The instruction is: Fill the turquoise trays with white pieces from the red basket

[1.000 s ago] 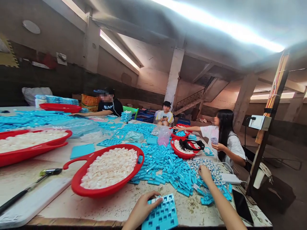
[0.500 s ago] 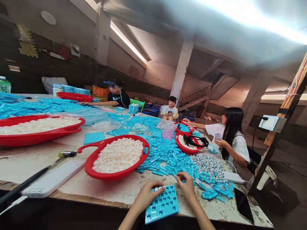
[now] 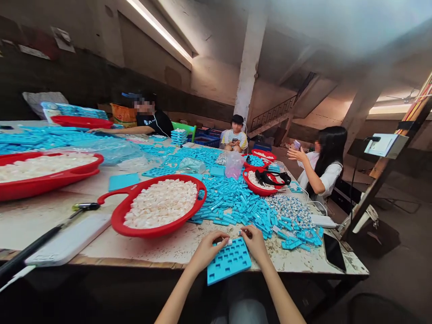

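A blue tray [image 3: 227, 265] with rows of square holes lies at the table's near edge, its front part jutting out over it. My left hand [image 3: 211, 249] grips its upper left corner, thumb on top beside a white cube-like piece [image 3: 230, 242] in the far row. At the tray's upper right corner my right hand [image 3: 254, 243] is closed in a pinch. A small white piece [image 3: 240, 232] shows at its fingertips. Just beyond both hands spreads a heap of blue plastic pieces [image 3: 232, 202].
A red basket [image 3: 116, 220] of white pieces stands left of my hands, a power bank [image 3: 67, 243] beside it. At right are a phone [image 3: 334, 253] and small white-and-blue pieces [image 3: 292, 209]. Another red basket [image 3: 248, 182] holds black straps. Three people sit around the table.
The view has shifted, and my right hand has come closer to the tray's far edge. The person at right has raised both hands, drawing one back from the red baskets.
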The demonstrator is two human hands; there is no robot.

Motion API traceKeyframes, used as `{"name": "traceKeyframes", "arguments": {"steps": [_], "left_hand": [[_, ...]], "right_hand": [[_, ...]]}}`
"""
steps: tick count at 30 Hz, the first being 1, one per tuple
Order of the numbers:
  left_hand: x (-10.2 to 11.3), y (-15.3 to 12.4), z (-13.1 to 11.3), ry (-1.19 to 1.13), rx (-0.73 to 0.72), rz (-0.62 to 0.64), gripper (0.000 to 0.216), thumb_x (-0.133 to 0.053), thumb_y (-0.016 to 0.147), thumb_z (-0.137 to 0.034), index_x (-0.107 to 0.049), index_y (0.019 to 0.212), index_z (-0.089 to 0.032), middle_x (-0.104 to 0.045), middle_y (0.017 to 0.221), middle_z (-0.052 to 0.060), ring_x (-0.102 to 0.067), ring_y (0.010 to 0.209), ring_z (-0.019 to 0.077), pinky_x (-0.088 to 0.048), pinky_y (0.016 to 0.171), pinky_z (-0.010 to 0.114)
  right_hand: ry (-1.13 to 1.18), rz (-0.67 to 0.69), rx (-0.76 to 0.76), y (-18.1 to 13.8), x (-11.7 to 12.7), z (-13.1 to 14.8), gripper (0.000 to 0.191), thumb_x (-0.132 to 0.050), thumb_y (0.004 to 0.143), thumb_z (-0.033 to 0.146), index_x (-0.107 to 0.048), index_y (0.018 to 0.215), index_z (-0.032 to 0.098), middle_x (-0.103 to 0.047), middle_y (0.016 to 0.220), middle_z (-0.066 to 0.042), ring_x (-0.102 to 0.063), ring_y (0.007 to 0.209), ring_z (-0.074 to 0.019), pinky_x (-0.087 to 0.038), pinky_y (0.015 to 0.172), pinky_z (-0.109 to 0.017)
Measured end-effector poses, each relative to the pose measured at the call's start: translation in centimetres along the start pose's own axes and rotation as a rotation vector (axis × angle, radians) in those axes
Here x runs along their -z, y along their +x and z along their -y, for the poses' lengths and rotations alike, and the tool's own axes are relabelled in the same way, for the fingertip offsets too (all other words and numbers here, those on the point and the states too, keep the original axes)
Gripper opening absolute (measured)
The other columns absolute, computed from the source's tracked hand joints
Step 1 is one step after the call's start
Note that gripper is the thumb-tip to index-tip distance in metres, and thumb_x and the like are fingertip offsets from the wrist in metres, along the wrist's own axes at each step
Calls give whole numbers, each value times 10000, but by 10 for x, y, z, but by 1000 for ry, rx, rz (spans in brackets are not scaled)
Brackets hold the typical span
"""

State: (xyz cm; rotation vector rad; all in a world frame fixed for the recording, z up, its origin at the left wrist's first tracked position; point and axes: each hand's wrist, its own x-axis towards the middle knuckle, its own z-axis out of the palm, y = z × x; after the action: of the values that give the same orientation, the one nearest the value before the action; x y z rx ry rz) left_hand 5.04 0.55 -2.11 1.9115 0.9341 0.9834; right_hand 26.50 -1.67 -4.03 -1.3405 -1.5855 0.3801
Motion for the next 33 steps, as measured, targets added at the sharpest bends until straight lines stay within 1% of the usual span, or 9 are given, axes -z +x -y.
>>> {"name": "traceKeyframes", "arguments": {"steps": [6, 10, 14, 18, 20, 22, 25, 31, 33], "left_hand": [[-1, -1, -3, 24, 4, 47, 301, -679, 821, -458, -762, 987, -222, -770, 1057, 71, -681, 1004, 255, -513, 910, 358], [-1, -2, -2, 19, -7, 61, 282, -660, 843, -437, -760, 1002, -227, -769, 1070, 66, -682, 1018, 249, -507, 909, 346], [-1, -2, -1, 21, -22, 67, 267, -643, 862, -423, -756, 1006, -229, -770, 1062, 58, -685, 1000, 240, -507, 882, 332], [0, -1, 0, 29, -19, 52, 256, -664, 845, -415, -756, 993, -227, -772, 1047, 57, -684, 994, 245, -506, 885, 341], [-1, -1, 0, 36, -21, 44, 252, -670, 841, -415, -756, 982, -224, -772, 1036, 58, -685, 981, 246, -507, 873, 343], [-1, -2, 0, 35, -23, 43, 247, -666, 844, -410, -756, 979, -224, -772, 1029, 58, -685, 968, 244, -509, 860, 341], [-1, -2, 0, 27, -21, 38, 239, -669, 840, -400, -757, 974, -224, -772, 1020, 57, -685, 948, 239, -511, 850, 339], [-1, -2, 1, 26, -32, 48, 238, -660, 844, -393, -761, 981, -226, -770, 1004, 55, -681, 923, 232, -505, 830, 331], [0, -2, 2, 28, -34, 57, 235, -657, 847, -387, -760, 985, -227, -769, 1008, 55, -681, 933, 233, -503, 831, 328]], "right_hand": [[163, -19, -36, -3, 6, 6, 214, -621, 879, 316, -757, 1000, 204, -750, 987, -78, -717, 846, -214, -575, 753, -311], [250, 67, -47, -5, 8, 12, 226, -674, 859, 333, -752, 1041, 224, -765, 1009, -69, -720, 868, -217, -583, 725, -302], [259, 142, -20, -7, 6, 13, 183, -695, 851, 326, -751, 1000, 236, -768, 1016, -60, -726, 947, -229, -589, 800, -327], [342, 31, -32, -6, 3, 7, 236, -690, 861, 334, -682, 1072, 228, -741, 1008, -62, -731, 908, -206, -595, 793, -317], [368, -24, -28, -6, 2, 4, 240, -726, 825, 315, -646, 1030, 219, -723, 924, -41, -725, 844, -192, -590, 764, -301], [359, -31, -22, -5, 1, 3, 195, -743, 801, 298, -641, 942, 211, -709, 856, -26, -712, 798, -183, -577, 732, -284], [314, 28, -32, -4, 2, 3, 126, -732, 811, 297, -687, 878, 201, -720, 833, -33, -705, 770, -181, -561, 709, -278], [238, 142, 32, -6, 5, 11, 140, -691, 858, 309, -781, 912, 217, -753, 966, -67, -714, 882, -209, -554, 697, -275], [218, 180, 27, -8, 5, 13, 164, -712, 844, 295, -782, 975, 226, -764, 969, -60, -720, 877, -210, -553, 699, -279]]}}
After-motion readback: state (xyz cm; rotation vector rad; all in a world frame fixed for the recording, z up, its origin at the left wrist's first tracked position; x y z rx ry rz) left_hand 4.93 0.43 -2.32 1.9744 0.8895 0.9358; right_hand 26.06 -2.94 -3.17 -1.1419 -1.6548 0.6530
